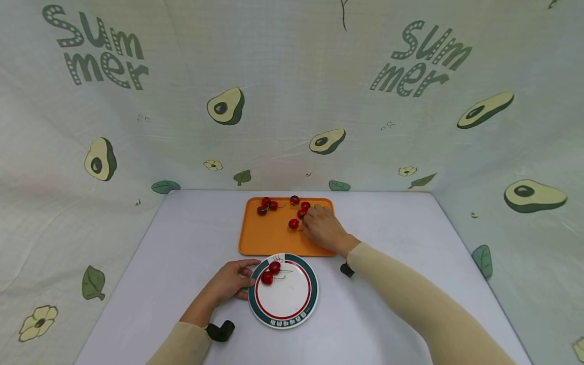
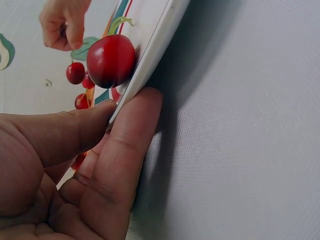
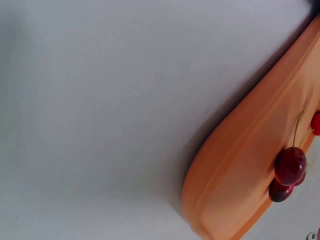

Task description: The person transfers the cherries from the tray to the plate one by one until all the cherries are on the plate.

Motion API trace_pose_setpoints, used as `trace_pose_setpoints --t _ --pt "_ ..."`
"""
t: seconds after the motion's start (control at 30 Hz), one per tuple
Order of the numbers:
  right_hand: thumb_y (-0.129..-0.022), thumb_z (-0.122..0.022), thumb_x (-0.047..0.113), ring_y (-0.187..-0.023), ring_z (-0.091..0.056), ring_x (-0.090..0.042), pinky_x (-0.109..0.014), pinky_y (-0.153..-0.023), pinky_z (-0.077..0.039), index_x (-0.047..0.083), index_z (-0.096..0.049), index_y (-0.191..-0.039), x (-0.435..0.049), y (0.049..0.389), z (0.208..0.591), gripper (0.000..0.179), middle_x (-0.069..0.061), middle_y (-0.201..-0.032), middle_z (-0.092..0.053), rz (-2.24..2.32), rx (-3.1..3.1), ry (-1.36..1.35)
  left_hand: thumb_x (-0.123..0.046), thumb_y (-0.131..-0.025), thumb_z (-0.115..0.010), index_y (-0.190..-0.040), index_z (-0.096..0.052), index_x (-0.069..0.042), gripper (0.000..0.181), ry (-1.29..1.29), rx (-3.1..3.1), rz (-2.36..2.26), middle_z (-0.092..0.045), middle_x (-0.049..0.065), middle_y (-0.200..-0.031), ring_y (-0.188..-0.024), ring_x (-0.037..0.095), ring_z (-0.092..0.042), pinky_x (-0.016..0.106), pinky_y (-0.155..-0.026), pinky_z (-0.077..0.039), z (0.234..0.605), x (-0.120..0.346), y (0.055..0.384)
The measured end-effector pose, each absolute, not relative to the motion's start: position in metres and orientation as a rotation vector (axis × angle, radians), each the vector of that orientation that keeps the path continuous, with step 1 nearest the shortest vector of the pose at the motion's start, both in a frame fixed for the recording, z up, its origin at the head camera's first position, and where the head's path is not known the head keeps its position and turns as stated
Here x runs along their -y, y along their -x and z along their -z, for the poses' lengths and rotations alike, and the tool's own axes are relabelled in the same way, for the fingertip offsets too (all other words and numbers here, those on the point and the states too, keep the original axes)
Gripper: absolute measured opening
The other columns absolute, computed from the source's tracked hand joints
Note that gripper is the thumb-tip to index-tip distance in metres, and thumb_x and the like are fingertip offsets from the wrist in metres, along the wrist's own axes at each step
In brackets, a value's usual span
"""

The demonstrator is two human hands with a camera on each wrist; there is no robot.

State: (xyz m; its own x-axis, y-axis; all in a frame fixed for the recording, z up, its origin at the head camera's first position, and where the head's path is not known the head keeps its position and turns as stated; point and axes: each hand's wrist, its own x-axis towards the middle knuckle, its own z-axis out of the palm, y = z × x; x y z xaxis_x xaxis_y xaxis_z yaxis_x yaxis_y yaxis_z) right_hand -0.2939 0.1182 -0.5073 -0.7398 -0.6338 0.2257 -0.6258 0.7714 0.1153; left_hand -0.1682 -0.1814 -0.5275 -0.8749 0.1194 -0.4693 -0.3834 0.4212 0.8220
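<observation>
My left hand (image 1: 231,280) holds a round white plate (image 1: 285,299) by its left side, the plate banded in dark green with a red ring. In the left wrist view the thumb lies on top of the rim and a finger (image 2: 132,130) is underneath. Two cherries (image 1: 271,272) with stems sit on the plate's upper left. My right hand (image 1: 326,229) is over the right part of an orange tray (image 1: 269,238), its fingers curled downward beside several cherries (image 1: 302,213). Whether it pinches a cherry or stem cannot be made out. The right wrist view does not show its fingers.
Another cluster of cherries (image 1: 266,205) lies at the tray's back left. A single cherry (image 1: 294,223) is nearer the tray's middle. The tray stands behind the plate on a white table (image 1: 196,238). A printed cloth (image 1: 283,101) hangs behind and at the sides.
</observation>
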Motion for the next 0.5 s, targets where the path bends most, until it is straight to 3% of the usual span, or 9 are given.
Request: trace_pose_setpoints --t 0.5 --pt "-0.096 -0.076 0.030 -0.092 -0.051 -0.020 -0.031 -0.079 -0.045 0.013 -0.077 -0.102 -0.109 0.254 0.499 0.018 -0.003 -0.096 -0.064 0.031 2.566 -1.142 0.002 -0.094 -0.072 -0.143 -0.065 -0.013 0.051 0.234 -2.225 -1.440 -0.061 0.012 -0.106 -0.072 0.021 -0.067 0.033 -0.064 -0.065 0.526 0.181 0.168"
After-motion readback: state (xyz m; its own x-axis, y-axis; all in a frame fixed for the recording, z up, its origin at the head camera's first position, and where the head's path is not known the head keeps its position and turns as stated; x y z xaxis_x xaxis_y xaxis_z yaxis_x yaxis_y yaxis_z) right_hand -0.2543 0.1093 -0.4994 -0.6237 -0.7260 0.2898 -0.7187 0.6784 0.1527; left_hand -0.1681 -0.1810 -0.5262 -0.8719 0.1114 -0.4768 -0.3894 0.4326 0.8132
